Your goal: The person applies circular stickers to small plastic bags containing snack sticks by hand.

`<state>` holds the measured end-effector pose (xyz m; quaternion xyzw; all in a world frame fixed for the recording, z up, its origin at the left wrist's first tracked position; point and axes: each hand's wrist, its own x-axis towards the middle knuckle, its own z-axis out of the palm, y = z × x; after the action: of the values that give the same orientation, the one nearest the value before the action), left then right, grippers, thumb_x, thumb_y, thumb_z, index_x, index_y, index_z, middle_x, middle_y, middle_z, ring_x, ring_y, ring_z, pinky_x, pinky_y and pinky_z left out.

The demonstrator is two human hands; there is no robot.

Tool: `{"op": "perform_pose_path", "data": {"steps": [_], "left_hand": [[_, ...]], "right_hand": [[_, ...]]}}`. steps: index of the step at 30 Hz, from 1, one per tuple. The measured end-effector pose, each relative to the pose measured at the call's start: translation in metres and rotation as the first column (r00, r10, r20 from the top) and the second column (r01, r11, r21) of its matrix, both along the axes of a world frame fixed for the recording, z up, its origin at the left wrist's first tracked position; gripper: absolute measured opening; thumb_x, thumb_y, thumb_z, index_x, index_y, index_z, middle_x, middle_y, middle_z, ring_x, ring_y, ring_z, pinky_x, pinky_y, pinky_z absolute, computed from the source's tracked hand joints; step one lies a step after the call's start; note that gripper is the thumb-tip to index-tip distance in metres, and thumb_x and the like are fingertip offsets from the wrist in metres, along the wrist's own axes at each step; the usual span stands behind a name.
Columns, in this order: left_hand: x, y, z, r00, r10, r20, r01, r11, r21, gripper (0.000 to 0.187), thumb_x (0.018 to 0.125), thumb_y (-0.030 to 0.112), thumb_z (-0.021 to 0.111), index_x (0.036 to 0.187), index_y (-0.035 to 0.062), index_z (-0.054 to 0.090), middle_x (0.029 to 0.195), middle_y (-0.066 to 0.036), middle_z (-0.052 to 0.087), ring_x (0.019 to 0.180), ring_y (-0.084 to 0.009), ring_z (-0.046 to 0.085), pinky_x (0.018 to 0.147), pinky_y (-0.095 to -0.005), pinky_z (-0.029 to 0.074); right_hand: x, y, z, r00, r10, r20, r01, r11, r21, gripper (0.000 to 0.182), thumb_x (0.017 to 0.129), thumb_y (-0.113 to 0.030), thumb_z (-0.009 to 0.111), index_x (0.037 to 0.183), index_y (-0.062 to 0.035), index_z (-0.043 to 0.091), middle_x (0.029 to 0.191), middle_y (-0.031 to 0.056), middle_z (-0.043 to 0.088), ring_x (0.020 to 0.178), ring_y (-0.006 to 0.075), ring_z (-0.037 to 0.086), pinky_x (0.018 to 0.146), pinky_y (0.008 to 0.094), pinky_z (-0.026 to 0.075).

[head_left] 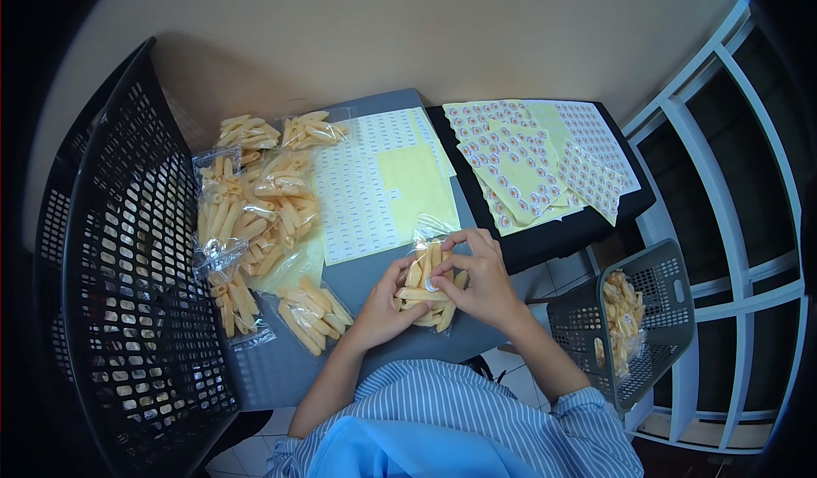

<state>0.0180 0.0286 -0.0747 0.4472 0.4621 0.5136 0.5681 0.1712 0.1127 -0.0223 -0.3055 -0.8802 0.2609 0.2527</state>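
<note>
A clear plastic bag of pale yellow snack sticks [414,275] is held up at the table's front edge. My left hand [389,302] is closed round its left side, thumb across the lower front. On the bag's face sits a small round white sticker [432,284], with the thumb and a finger of my right hand [478,281] at its edge. Other fingers of that hand curl over the bag's upper right. Just left of my hands lies another bag of snack sticks [313,315]. White sheets of small printed labels [353,180] are spread beyond the hands.
Several more filled bags [259,206] are heaped at the table's left, beside a tall dark plastic basket [140,248]. Sheets of round stickers [519,167] lie on a black surface at the right. Lower right, a grey basket [672,299] contains filled bags.
</note>
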Motion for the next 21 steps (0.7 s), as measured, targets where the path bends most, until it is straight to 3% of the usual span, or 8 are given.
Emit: {"op": "perform_pose_path", "data": {"steps": [5,8,10,11,14,17,18,21], "left_hand": [[0.004,-0.001,0.001,0.998,0.055,-0.021,-0.055,0.998,0.016,0.067,0.072,0.002,0.064,0.128,-0.0005,0.027,0.118,-0.016,0.047,0.110,-0.0196,0.048,0.091,-0.0304,0.040],[0.004,-0.002,0.001,0.994,0.086,-0.062,-0.082,0.995,0.062,0.067,0.072,0.002,0.064,0.128,-0.0008,0.027,0.118,-0.016,0.047,0.109,-0.0198,0.048,0.091,-0.0304,0.040],[0.005,-0.003,0.001,0.993,0.092,-0.072,-0.087,0.993,0.081,0.067,0.072,0.001,0.064,0.128,-0.0009,0.026,0.117,-0.015,0.047,0.109,-0.0199,0.048,0.092,-0.0304,0.040],[0.005,-0.003,0.004,0.994,0.105,-0.009,-0.103,0.989,0.108,0.063,0.075,0.002,0.062,0.127,-0.0008,0.027,0.116,-0.015,0.048,0.108,-0.0190,0.049,0.091,-0.0297,0.040],[0.006,-0.002,0.010,0.988,0.108,0.111,-0.117,0.990,0.078,0.051,0.080,0.004,0.057,0.123,0.0000,0.029,0.115,-0.014,0.048,0.107,-0.0173,0.048,0.090,-0.0286,0.040],[0.008,-0.002,0.006,0.983,0.111,0.150,-0.113,0.994,0.003,0.039,0.086,0.006,0.049,0.120,0.0006,0.031,0.114,-0.013,0.048,0.105,-0.0150,0.047,0.089,-0.0273,0.039],[0.010,-0.001,0.004,0.984,0.117,0.136,-0.116,0.993,-0.011,0.033,0.089,0.007,0.045,0.118,0.0006,0.032,0.112,-0.013,0.049,0.103,-0.0136,0.048,0.087,-0.0264,0.040],[0.014,-0.002,0.008,0.981,0.133,0.141,-0.135,0.991,0.004,0.031,0.090,0.007,0.043,0.118,0.0002,0.032,0.110,-0.012,0.050,0.101,-0.0120,0.049,0.085,-0.0247,0.041]], "right_hand": [[-0.002,-0.008,-0.008,0.984,-0.128,-0.125,0.123,0.991,-0.046,0.009,0.062,-0.014,0.071,0.068,-0.0085,0.066,0.100,0.0063,0.051,0.104,0.0252,0.041,0.088,0.0376,0.031],[-0.004,-0.013,-0.011,0.970,-0.189,-0.153,0.186,0.982,-0.036,0.026,0.060,-0.017,0.074,0.084,-0.0091,0.067,0.111,0.0095,0.046,0.108,0.0283,0.039,0.093,0.0398,0.028],[-0.007,-0.018,-0.003,0.913,-0.362,-0.188,0.361,0.932,-0.043,0.059,0.060,-0.018,0.077,0.114,-0.0103,0.055,0.122,0.0129,0.037,0.112,0.0287,0.037,0.094,0.0415,0.031],[-0.007,-0.018,-0.005,0.912,-0.364,-0.189,0.362,0.931,-0.043,0.059,0.060,-0.018,0.077,0.114,-0.0103,0.055,0.122,0.0129,0.037,0.112,0.0287,0.037,0.094,0.0415,0.031],[-0.006,-0.021,-0.013,0.872,-0.344,-0.347,0.221,0.911,-0.349,0.088,0.065,-0.013,0.075,0.134,-0.0052,0.022,0.125,0.0184,0.033,0.106,0.0264,0.049,0.078,0.0327,0.048],[-0.008,-0.029,-0.018,0.849,-0.318,-0.422,0.040,0.835,-0.549,0.081,0.071,-0.008,0.070,0.134,-0.0005,0.019,0.124,0.0199,0.037,0.095,0.0245,0.058,0.072,0.0284,0.050],[-0.008,-0.029,-0.023,0.875,-0.236,-0.423,0.046,0.910,-0.412,0.081,0.075,-0.004,0.065,0.135,0.0013,0.012,0.122,0.0195,0.041,0.090,0.0228,0.060,0.070,0.0270,0.050],[-0.005,-0.030,-0.025,0.839,-0.256,-0.480,-0.053,0.840,-0.540,0.085,0.075,-0.001,0.063,0.137,-0.0008,0.005,0.125,0.0191,0.038,0.098,0.0218,0.057,0.075,0.0276,0.049]]}}
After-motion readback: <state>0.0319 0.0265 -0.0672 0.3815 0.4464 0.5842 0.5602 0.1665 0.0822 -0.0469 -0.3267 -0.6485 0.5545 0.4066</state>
